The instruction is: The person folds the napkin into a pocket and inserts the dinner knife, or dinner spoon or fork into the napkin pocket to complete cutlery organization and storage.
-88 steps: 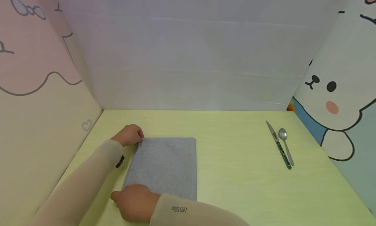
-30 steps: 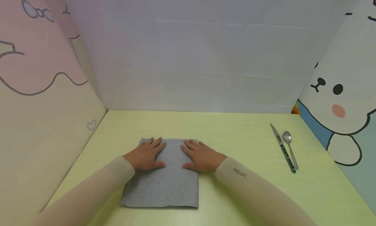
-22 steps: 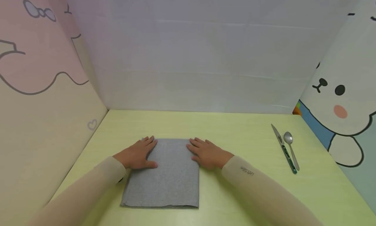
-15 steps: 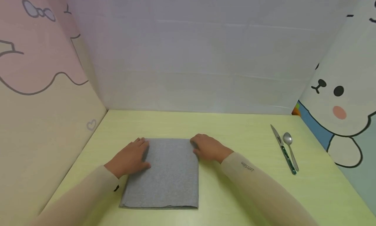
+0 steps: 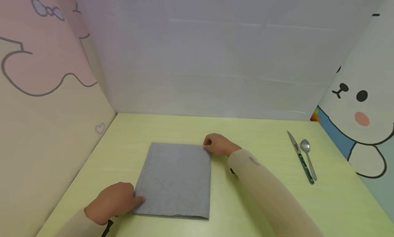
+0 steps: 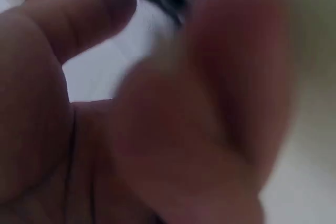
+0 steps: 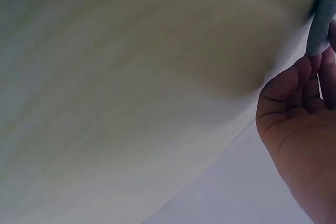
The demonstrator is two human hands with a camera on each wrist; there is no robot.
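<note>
A folded grey cloth [image 5: 176,179] lies flat on the table, left of centre in the head view. At its far right corner my right hand [image 5: 219,144] pinches the edge. The right wrist view also has a strip of the cloth [image 7: 317,35] between thumb and fingers of that hand [image 7: 299,135]. My left hand [image 5: 114,201] is by the near left corner, its thumb stretched over the cloth. In the left wrist view, a gap parts the thumb from the loosely bent, blurred fingers of the left hand [image 6: 173,140], and nothing lies in it.
On the right side of the pale yellow table [image 5: 252,196] lie a knife [image 5: 301,158] with a dark green handle and a spoon [image 5: 307,158] beside it. Panels with cartoon drawings stand left and right. A plain pale panel [image 5: 215,66] closes off the back.
Both palms were spread on the cloth a second ago. My left hand has since slid down towards the near left corner. The right has drawn its fingers in and taken the far right corner.
</note>
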